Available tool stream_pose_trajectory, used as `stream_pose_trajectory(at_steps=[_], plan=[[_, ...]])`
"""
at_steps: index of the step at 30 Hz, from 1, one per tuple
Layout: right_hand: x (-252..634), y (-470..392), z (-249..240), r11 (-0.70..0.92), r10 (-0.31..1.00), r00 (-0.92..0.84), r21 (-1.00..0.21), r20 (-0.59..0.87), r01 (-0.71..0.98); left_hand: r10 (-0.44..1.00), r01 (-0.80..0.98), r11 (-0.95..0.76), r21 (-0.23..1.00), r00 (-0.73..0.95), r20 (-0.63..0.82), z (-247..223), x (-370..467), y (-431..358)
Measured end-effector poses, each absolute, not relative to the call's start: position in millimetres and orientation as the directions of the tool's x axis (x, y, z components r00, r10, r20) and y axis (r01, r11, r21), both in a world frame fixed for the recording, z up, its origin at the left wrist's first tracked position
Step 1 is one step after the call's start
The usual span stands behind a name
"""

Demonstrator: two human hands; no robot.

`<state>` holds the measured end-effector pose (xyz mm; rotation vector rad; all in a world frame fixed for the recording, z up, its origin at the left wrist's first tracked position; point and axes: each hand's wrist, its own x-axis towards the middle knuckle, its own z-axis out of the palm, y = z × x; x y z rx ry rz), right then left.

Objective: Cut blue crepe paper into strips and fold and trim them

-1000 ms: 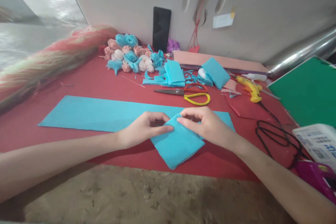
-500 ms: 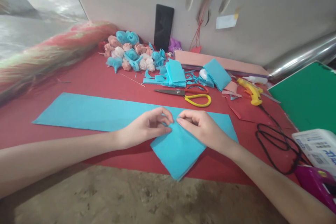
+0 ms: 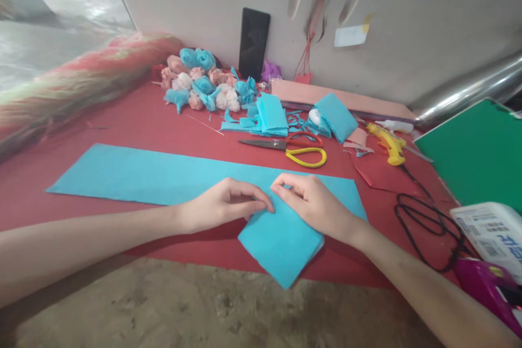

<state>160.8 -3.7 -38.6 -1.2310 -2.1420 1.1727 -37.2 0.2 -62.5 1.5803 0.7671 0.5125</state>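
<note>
A folded square of blue crepe paper (image 3: 285, 250) hangs point-down over the table's front edge, between my hands. My right hand (image 3: 312, 198) pinches its upper corner between thumb and fingers. My left hand (image 3: 232, 204) is closed at the square's upper left side, thumb and forefinger tips on the paper and the other fingers partly hidden behind. Under both hands lies a long strip of blue crepe paper (image 3: 134, 174), stretched across the red table covering (image 3: 191, 244). Scissors (image 3: 293, 149) with red and yellow handles rest just beyond the strip.
Paper flowers (image 3: 204, 84) are heaped at the back beside a leaning phone (image 3: 253, 43). Folded blue pieces (image 3: 272, 114) and scraps lie behind the scissors. On the right are a yellow glue gun (image 3: 389, 144), its black cord (image 3: 424, 228), a green board (image 3: 477, 157) and a white box (image 3: 489, 231).
The folded square has shifted slightly right and down. My left hand's fingers have straightened and slid onto the paper's face; my right hand keeps its pinch, slightly further left.
</note>
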Motion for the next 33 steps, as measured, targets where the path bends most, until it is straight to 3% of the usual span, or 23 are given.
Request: stream_pose_trajectory(at_steps=[6, 9, 16, 20, 24, 26, 29, 33], plan=[[187.7, 19.8, -24.8, 0.246, 0.877, -0.479, -0.835, -0.025, 0.493, 0.662, 0.067, 0.186, 0.98, 0.728, -0.176, -62.5, -37.9, -0.8], [194.7, 26.1, -21.3, 0.228, 0.883, -0.468, -0.857, -0.017, 0.461, 0.644, 0.031, 0.211, 0.977, 0.748, -0.162, -63.1, -39.6, -1.5], [181.2, 18.6, -28.3, 0.175, 0.873, -0.487, -0.911, -0.031, 0.373, 0.814, -0.198, 0.188, 0.962, 0.58, -0.04, -65.9, -35.6, -2.4], [166.4, 10.8, -42.5, 0.138, 0.917, -0.399, -0.923, -0.018, 0.359, 0.681, -0.077, 0.266, 0.961, 0.72, -0.131, -64.9, -33.6, -1.2], [160.9, 6.6, -47.4, 0.15, 0.946, -0.324, -0.923, 0.029, 0.355, 0.687, 0.076, 0.23, 0.97, 0.693, -0.217, -63.0, -35.3, 0.3], [165.2, 8.0, -44.1, 0.107, 0.94, -0.34, -0.944, -0.006, 0.313, 0.693, 0.07, 0.253, 0.965, 0.683, -0.231, -62.7, -35.9, 1.2], [175.7, 13.2, -35.4, -0.032, 0.853, -0.494, -0.961, -0.169, 0.275, 0.712, 0.004, 0.3, 0.954, 0.664, -0.227, -63.2, -35.5, 2.0], [182.3, 17.9, -29.4, -0.097, 0.795, -0.556, -0.956, -0.241, 0.276, 0.839, -0.154, 0.328, 0.932, 0.5, -0.212, -65.1, -34.0, 2.6]])
